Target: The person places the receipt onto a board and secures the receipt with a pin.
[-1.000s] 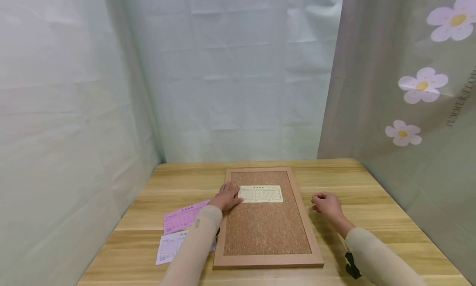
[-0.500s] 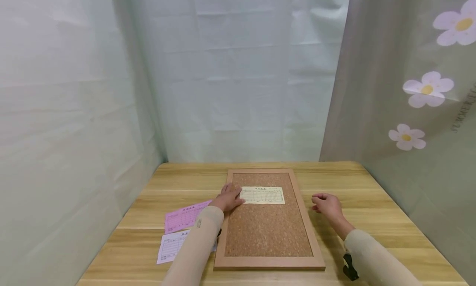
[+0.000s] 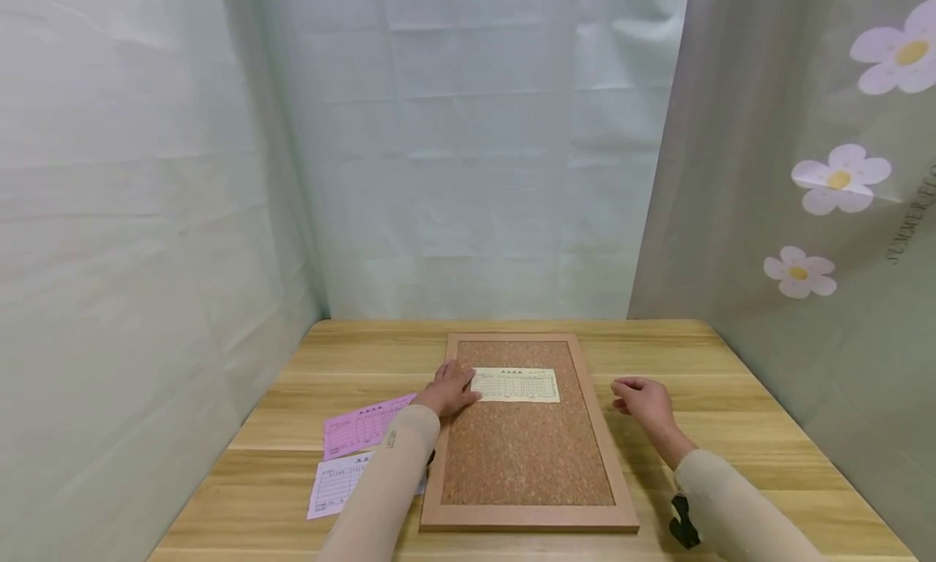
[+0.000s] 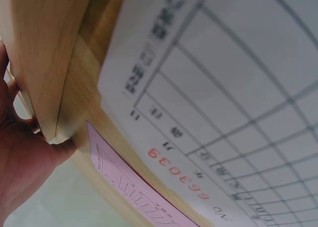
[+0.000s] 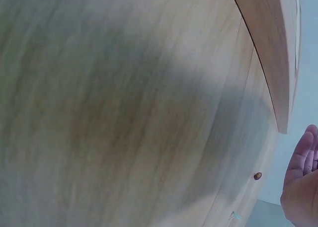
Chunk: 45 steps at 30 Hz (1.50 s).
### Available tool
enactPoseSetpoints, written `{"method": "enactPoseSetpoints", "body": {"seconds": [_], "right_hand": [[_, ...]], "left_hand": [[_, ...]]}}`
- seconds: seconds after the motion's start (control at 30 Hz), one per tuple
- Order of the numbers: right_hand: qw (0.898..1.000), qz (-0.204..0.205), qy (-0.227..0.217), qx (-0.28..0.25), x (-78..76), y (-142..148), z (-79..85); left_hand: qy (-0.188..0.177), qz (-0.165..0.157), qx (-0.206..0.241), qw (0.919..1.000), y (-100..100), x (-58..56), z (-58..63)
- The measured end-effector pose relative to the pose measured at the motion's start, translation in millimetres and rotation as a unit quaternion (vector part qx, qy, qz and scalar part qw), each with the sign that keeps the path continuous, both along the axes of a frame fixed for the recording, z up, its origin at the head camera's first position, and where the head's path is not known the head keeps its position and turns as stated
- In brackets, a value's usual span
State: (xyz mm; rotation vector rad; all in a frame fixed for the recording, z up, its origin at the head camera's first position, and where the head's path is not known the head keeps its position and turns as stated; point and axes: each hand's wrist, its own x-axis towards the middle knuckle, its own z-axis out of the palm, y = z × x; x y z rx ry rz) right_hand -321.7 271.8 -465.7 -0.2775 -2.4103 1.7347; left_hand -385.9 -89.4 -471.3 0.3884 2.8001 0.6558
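Observation:
A cork board [image 3: 526, 456] in a light wooden frame lies on the table. On its upper part is a pale yellow printed slip [image 3: 515, 385]. My left hand [image 3: 446, 390] rests over the board's left frame edge, its fingertips touching the slip's left end. To the right of the board my right hand [image 3: 643, 401] hovers above the table, fingers bent and thumb close to the index finger. Whether anything small sits between those fingertips cannot be made out. In the right wrist view its thumb and fingers [image 5: 299, 160] show at the right edge.
Left of the board lie a pink slip [image 3: 361, 425] and a white slip [image 3: 336, 485], both partly under my left sleeve. A tiny brown thing [image 5: 257, 176] and a small greenish thing [image 5: 234, 215] lie on the table near my right hand. Curtains surround the table.
Little differs. My right hand stays beside the board with a very slight shift, and my left hand keeps its place on the slip. The head view has tilted slightly.

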Motion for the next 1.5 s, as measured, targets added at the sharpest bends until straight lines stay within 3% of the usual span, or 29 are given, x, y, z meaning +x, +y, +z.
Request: {"method": "enactPoseSetpoints", "body": {"seconds": [0.3, 0.9, 1.3, 1.5], "right_hand": [[0.999, 0.001, 0.008, -0.042, -5.2, -2, -1.3], [0.998, -0.008, 0.022, -0.064, -11.9, -1, -5.9], [0.996, -0.035, 0.022, -0.082, -13.1, 0, 2.1], [0.997, -0.028, 0.019, -0.076, -13.5, 1, 2.1]], "left_hand": [[0.002, -0.001, 0.0, 1.0, 0, -0.6, 1.7], [0.005, 0.002, -0.006, 1.0, 1, -3.2, -1.6], [0.004, -0.006, -0.015, 0.9999, 1, -3.3, 1.4], [0.012, -0.01, -0.018, 0.9997, 2, -1.3, 0.4]]}}
